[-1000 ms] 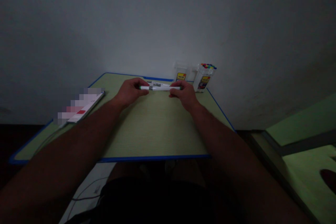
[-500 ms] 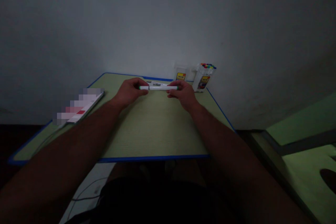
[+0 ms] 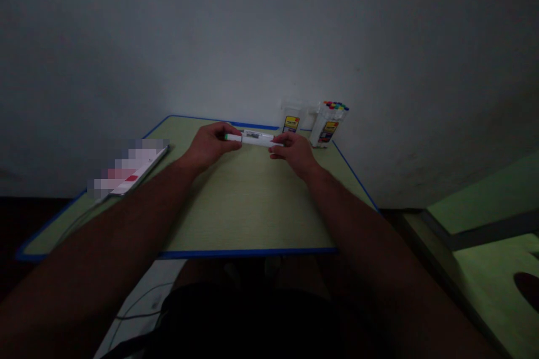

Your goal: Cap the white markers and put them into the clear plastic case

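Observation:
A white marker (image 3: 257,141) with a green end at its left is held crosswise above the far part of the table (image 3: 252,196). My left hand (image 3: 211,145) pinches its left end between thumb and fingers. My right hand (image 3: 293,151) grips the other end and hides its tip. Just behind the marker lies a small white item with a dark print (image 3: 252,134), partly covered. Beyond my right hand stand a clear case with a yellow label (image 3: 291,122) and a second case (image 3: 326,128) filled with markers with many-coloured ends.
On the table's left side lies a flat white device (image 3: 141,171), partly blurred out, with a cable running from it. A grey wall rises behind the table's blue far edge. Cables hang below the table at the left.
The marker now tilts, its right end lower than its left, and the right green end is no longer visible by my right hand. Both hands keep hold of it.

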Demonstrator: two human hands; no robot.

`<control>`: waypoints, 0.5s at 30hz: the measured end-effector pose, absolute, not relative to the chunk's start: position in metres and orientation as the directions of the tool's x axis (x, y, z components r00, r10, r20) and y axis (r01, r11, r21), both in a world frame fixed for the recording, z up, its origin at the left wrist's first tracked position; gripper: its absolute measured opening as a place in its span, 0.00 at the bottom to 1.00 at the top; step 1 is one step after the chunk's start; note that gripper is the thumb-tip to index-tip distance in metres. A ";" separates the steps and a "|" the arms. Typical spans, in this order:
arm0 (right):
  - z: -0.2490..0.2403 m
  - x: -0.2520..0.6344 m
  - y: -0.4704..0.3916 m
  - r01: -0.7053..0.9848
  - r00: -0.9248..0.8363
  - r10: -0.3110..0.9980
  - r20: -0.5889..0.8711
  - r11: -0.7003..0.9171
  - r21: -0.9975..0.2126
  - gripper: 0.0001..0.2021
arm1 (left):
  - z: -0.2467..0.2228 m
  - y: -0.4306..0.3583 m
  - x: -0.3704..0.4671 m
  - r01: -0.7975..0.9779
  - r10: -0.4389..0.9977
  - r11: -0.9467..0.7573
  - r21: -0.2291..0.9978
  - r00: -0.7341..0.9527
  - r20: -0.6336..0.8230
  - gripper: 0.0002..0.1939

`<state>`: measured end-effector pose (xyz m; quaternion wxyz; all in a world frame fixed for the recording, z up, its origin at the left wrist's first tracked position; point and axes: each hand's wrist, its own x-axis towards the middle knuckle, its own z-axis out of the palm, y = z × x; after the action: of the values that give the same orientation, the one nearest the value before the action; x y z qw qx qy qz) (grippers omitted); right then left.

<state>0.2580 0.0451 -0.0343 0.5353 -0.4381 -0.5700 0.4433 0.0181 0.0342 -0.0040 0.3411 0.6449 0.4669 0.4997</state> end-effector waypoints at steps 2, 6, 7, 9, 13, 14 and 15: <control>-0.036 0.259 0.046 0.131 -0.031 0.974 0.222 0.224 -0.966 0.11 | -0.005 0.034 0.020 0.246 0.937 -0.350 0.904 0.085 0.339 0.14; -0.035 0.260 0.045 0.346 -0.072 0.965 0.251 0.260 -0.902 0.10 | -0.007 0.035 0.025 0.231 0.920 -0.390 0.891 0.143 0.365 0.15; -0.035 0.260 0.045 0.369 -0.086 0.965 0.247 0.261 -0.892 0.10 | -0.008 0.035 0.026 0.232 0.916 -0.397 0.888 0.155 0.369 0.15; -0.035 0.260 0.044 0.378 -0.102 0.966 0.237 0.258 -0.889 0.11 | -0.008 0.034 0.028 0.236 0.910 -0.409 0.881 0.173 0.376 0.15; -0.037 0.259 0.045 0.351 -0.112 0.963 0.244 0.268 -0.897 0.10 | -0.007 0.032 0.030 0.243 0.914 -0.401 0.883 0.178 0.366 0.15; -0.037 0.260 0.046 0.349 -0.108 0.962 0.249 0.271 -0.897 0.10 | -0.007 0.032 0.030 0.245 0.917 -0.393 0.886 0.171 0.360 0.15; -0.037 0.260 0.046 0.349 -0.101 0.961 0.256 0.276 -0.896 0.10 | -0.006 0.032 0.030 0.250 0.921 -0.386 0.888 0.162 0.354 0.15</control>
<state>0.2599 0.0459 -0.0368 0.4504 -0.4965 -0.6595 0.3401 0.0298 0.0317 -0.0061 0.3479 0.6784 0.4313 0.4824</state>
